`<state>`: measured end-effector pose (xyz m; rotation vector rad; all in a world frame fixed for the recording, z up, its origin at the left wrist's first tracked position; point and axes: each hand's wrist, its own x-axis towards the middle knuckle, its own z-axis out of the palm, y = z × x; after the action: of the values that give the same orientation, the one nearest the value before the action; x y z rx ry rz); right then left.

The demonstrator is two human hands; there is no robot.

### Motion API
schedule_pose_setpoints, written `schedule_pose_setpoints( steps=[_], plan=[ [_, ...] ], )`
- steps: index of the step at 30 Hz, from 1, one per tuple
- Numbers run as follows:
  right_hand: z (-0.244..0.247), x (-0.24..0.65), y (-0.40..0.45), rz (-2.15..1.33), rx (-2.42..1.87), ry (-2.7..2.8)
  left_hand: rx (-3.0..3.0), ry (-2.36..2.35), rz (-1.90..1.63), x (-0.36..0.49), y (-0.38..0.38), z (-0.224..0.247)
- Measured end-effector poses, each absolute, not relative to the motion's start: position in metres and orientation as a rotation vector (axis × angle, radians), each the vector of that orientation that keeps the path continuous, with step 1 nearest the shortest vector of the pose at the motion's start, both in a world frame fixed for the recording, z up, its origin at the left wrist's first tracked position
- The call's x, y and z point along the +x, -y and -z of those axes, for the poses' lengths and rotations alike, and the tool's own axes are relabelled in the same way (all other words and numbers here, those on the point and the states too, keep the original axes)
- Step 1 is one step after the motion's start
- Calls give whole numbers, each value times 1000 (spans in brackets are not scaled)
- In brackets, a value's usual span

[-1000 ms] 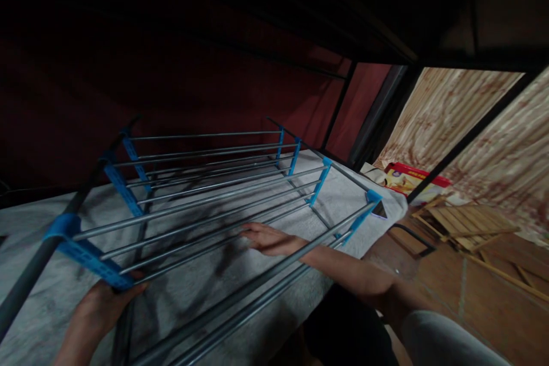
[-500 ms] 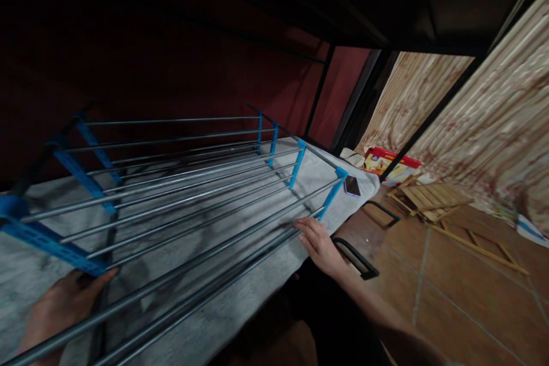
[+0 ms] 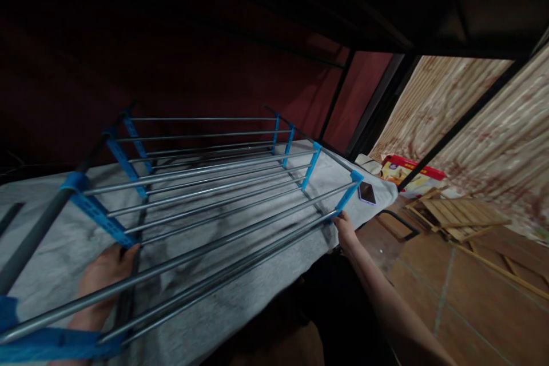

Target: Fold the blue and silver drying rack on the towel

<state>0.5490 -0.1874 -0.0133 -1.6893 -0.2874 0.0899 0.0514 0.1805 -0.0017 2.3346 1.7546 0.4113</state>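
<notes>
A shoe rack point(image 3: 214, 190) of grey metal tubes and blue plastic brackets lies on its side across a grey cloth. My left hand point(image 3: 105, 274) is closed around the lower end of a blue bracket point(image 3: 100, 214) on the rack's left side; a tube and the nearest left bracket pass in front of my wrist. At the near right corner, my right hand point(image 3: 344, 230) grips the bottom of another blue bracket point(image 3: 346, 197), where the tubes meet it. Its fingertips are partly hidden behind the bracket.
A phone point(image 3: 367, 193) lies on the grey cloth point(image 3: 253, 297) beyond the right corner. Folded wooden slatted furniture point(image 3: 461, 217) and a red and yellow box point(image 3: 412, 174) are on the right. Dark metal frame bars point(image 3: 463, 120) and a patterned curtain point(image 3: 506, 143) stand behind.
My right hand has slid right along the tubes to the corner bracket. My left hand stays at its bracket. The view has turned left, showing more of the rack's left end.
</notes>
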Motion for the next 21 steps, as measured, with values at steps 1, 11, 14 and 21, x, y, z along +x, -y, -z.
schedule_pose_setpoints(
  steps=[1,11,14,21],
  plan=[
    [15,549,183,-93,-1694,284,2333,-1731,-421,51,-181,2],
    [26,544,182,-67,-1739,209,2296,-1733,-288,57,-166,-18],
    [26,544,184,-98,-1744,224,2280,-1681,-358,59,-161,-23],
    [39,562,192,-128,-1791,260,2088,-1587,-579,59,-157,-19]
  ],
)
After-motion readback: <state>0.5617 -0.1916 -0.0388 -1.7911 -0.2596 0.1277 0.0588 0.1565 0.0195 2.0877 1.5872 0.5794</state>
